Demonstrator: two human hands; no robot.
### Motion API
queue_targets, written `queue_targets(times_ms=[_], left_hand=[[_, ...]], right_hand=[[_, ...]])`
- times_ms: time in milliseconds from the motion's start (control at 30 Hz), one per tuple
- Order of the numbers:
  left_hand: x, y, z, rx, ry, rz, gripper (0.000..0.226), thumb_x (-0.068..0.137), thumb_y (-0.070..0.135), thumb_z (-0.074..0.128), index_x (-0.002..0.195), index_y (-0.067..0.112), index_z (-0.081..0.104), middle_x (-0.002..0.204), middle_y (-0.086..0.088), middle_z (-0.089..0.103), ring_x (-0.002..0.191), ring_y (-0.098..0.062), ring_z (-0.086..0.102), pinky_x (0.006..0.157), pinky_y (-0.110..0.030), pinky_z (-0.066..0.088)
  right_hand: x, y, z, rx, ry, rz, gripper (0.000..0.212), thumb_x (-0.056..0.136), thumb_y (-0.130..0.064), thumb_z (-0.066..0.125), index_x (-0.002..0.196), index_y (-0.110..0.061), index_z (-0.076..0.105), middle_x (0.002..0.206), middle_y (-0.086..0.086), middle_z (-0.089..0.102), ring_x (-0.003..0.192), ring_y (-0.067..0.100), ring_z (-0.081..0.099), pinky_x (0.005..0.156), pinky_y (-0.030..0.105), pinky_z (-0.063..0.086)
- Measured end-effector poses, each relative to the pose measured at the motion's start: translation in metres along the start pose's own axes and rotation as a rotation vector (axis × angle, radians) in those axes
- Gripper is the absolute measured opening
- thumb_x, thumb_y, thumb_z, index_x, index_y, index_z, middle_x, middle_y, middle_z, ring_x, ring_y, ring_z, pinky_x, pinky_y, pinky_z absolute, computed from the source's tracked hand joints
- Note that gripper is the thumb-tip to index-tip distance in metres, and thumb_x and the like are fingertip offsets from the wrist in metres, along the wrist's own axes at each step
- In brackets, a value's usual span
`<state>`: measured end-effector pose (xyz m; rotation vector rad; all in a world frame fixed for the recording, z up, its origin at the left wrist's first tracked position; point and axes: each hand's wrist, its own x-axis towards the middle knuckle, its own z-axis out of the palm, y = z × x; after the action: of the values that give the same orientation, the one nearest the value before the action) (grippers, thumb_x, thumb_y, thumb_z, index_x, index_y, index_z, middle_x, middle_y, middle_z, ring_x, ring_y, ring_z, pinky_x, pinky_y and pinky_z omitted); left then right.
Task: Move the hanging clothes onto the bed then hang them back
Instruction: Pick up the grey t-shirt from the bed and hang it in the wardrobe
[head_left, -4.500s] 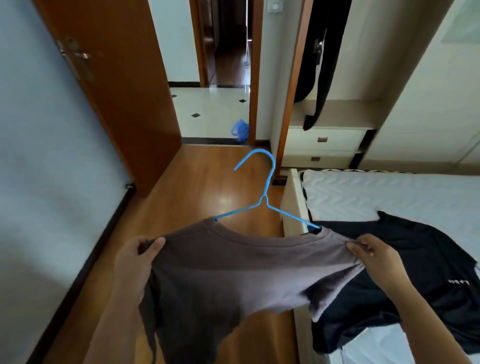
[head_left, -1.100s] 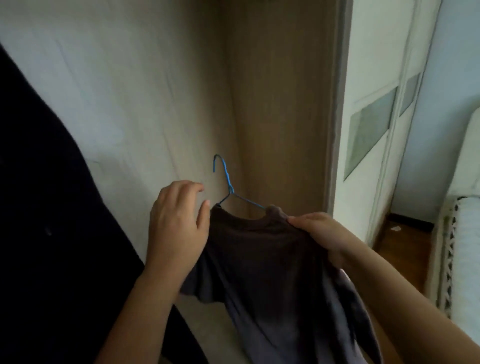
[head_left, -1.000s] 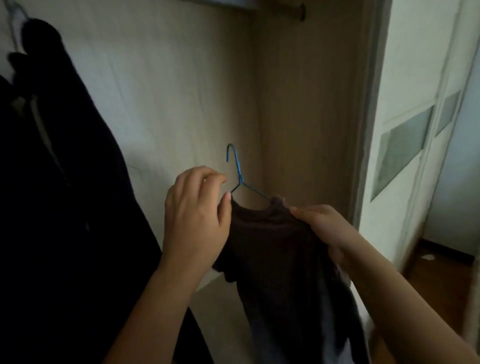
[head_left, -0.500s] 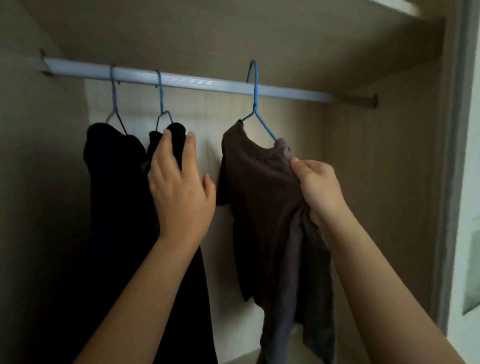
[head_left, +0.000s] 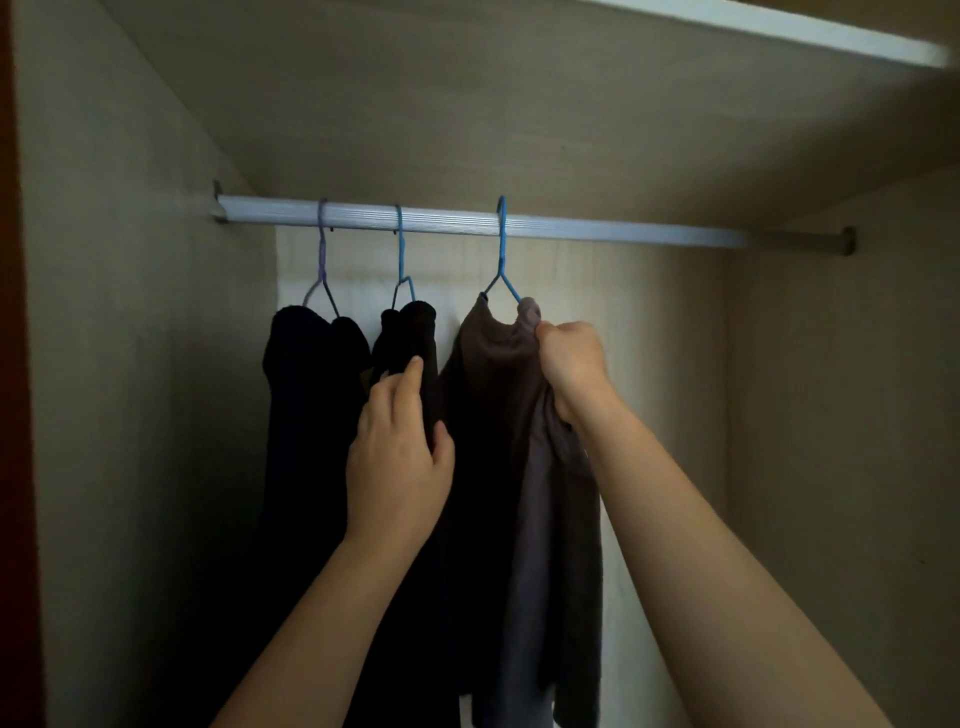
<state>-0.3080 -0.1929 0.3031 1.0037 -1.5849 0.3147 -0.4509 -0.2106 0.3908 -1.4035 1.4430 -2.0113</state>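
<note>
Right grip (head_left: 571, 364) deep in shirt (head_left: 493, 415) folds

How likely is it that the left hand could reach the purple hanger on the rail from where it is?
Probably yes. The left hand touches the middle black garment, and the purple hanger hangs just to its left on the rail, its hook and neck bare, with nothing visibly between them.

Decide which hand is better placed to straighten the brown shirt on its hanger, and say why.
Right. The right hand grips the brown shirt at the shoulder, just under its blue hanger, which is hooked on the rail. The left hand rests against the neighbouring black garment instead.
</note>
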Motion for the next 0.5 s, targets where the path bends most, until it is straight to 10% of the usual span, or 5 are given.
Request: queue_targets(times_ms=[500], left_hand=[[-0.018, -0.008, -0.007, -0.068, -0.049, -0.062, 0.065, 0.089, 0.017, 0.051, 0.145, 0.021, 0.019, 0.139, -0.003, 0.039, 0.126, -0.021, 0.042, 0.096, -0.034, 0.043]], right_hand=[[-0.016, 0.027, 0.01, -0.204, 0.015, -0.089, 0.043, 0.094, -0.031, 0.043, 0.056, -0.012, 0.037, 0.054, -0.001, 0.038, 0.05, 0.016, 0.036, 0.05, 0.03, 0.026]])
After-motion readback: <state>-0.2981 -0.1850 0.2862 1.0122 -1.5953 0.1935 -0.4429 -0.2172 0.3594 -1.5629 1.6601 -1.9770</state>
